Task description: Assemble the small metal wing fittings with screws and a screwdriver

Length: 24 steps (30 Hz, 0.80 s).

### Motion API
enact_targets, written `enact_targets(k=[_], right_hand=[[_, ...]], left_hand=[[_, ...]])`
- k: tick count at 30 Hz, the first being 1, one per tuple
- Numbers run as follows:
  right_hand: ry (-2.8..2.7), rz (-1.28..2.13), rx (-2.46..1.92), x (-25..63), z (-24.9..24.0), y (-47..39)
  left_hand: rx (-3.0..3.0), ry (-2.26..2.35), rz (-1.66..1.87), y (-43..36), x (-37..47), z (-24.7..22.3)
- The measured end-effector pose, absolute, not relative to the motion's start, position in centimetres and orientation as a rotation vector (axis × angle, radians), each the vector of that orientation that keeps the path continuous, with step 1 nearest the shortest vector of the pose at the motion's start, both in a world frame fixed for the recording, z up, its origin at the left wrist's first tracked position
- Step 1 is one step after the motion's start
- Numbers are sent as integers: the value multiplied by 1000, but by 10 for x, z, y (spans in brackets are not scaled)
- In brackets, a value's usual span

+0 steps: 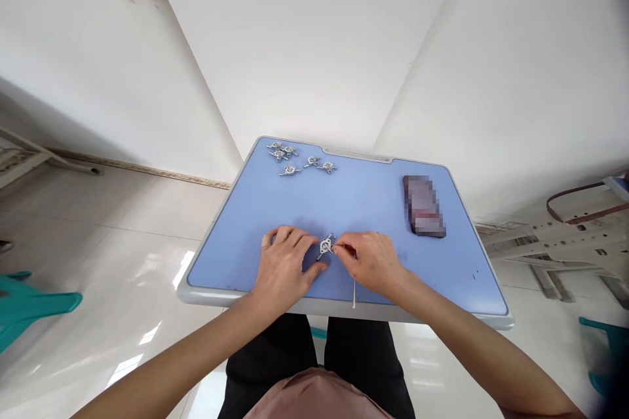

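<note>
A small silver metal part, flat with a round centre and narrow ends, lies on the blue tabletop between my hands. My left hand rests at its left, fingers spread; the thumb and index finger are on either side of the part's lower end, and I cannot tell whether they touch it. My right hand is closed, its fingertips pinched together at the part's right side. Out from under that hand, towards the front edge, sticks a thin metal tool; the rest of it is hidden by the fingers.
Several similar metal parts lie near the back left of the blue table. A dark, pixelated phone-like object lies at the right. White walls stand behind; teal stools are on the floor.
</note>
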State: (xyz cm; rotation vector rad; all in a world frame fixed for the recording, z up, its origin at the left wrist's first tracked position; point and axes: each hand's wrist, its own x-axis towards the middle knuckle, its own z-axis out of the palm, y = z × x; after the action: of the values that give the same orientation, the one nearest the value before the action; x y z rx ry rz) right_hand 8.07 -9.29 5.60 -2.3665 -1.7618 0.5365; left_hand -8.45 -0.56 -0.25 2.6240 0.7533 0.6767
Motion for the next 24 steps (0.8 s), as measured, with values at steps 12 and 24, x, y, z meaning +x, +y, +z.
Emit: enact_targets(k=[12, 24], right_hand=[[-2315, 264, -2281, 70, 42, -81], [-1898, 139, -2460, 106, 57, -95]], left_hand=[[2631, 670, 732, 2, -78, -5], [2629, 626, 682, 12, -76, -6]])
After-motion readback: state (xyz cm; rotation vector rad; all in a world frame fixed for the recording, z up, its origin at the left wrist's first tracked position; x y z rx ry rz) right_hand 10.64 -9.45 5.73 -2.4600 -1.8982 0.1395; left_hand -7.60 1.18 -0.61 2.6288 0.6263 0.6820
